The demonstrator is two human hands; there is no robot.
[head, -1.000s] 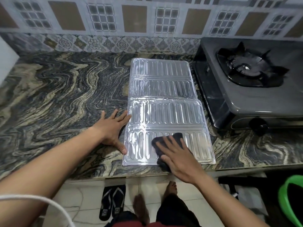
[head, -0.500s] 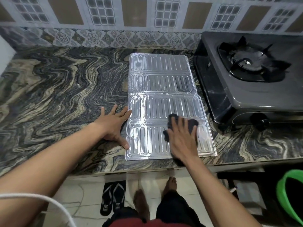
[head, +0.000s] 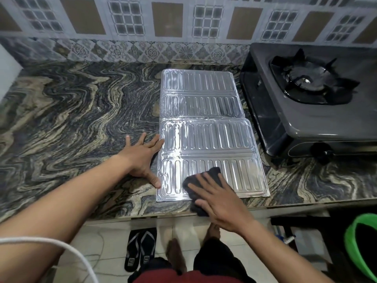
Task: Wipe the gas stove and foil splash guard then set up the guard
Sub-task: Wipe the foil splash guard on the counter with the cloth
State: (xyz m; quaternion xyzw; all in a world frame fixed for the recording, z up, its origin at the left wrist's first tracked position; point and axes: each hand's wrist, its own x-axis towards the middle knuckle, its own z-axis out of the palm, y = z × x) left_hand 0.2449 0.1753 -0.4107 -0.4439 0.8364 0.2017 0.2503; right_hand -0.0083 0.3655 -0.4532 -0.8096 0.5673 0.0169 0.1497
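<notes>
The silver foil splash guard (head: 206, 137) lies flat and unfolded on the marbled counter (head: 81, 111), its ribbed panels running from the back wall toward me. My left hand (head: 140, 158) rests flat with fingers spread on the counter, fingertips and thumb touching the guard's left edge. My right hand (head: 218, 199) presses a dark cloth (head: 200, 184) onto the nearest panel, at the guard's front edge. The dark grey gas stove (head: 306, 119) with its black burner grate (head: 310, 82) stands to the right of the guard, untouched.
A patterned tiled wall (head: 183, 23) backs the counter. On the floor below are black sandals (head: 140, 248), my bare feet, a white cord (head: 61, 248) at the lower left and a green basin (head: 361, 248) at the lower right.
My right hand has slid the cloth from the right side of the near panels back down and left to the guard's front edge. My left hand has stayed put.
</notes>
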